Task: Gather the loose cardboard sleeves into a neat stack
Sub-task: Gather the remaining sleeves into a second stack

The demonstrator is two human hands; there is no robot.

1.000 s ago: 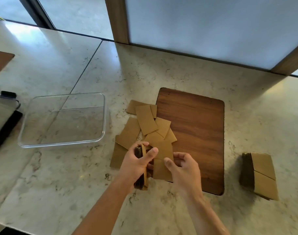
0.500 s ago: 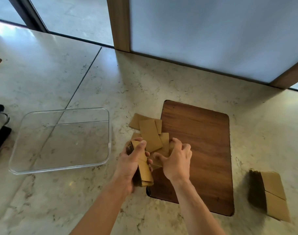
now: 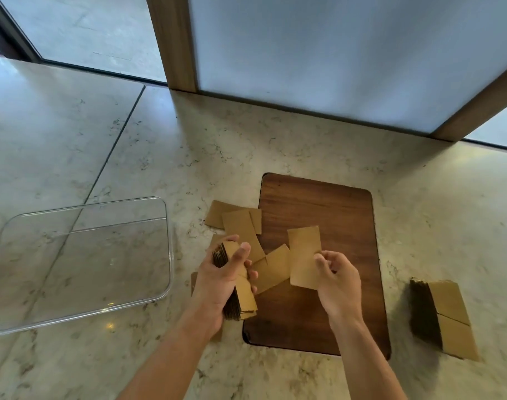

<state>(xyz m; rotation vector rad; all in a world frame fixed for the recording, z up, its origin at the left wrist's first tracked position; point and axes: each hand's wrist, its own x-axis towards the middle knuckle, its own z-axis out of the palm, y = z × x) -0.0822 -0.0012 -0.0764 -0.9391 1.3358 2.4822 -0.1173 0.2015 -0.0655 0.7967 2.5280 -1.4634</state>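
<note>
Adding one more sleeve to the held bundle.

Left hand (image 3: 223,284) clenched round a bundle of sleeves (image 3: 238,287); right hand (image 3: 337,280) pinching a single sleeve (image 3: 304,256) at its near corner. Best squared edge to edge before sliding under the left thumb. Flat, tan, lightly creased; loose sleeves (image 3: 240,223) just beyond the left fingertips, on counter and board (image 3: 333,215).

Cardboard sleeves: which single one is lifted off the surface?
The sleeve pinched in the right hand, raised over the wooden board; the other loose ones lie flat.
</note>
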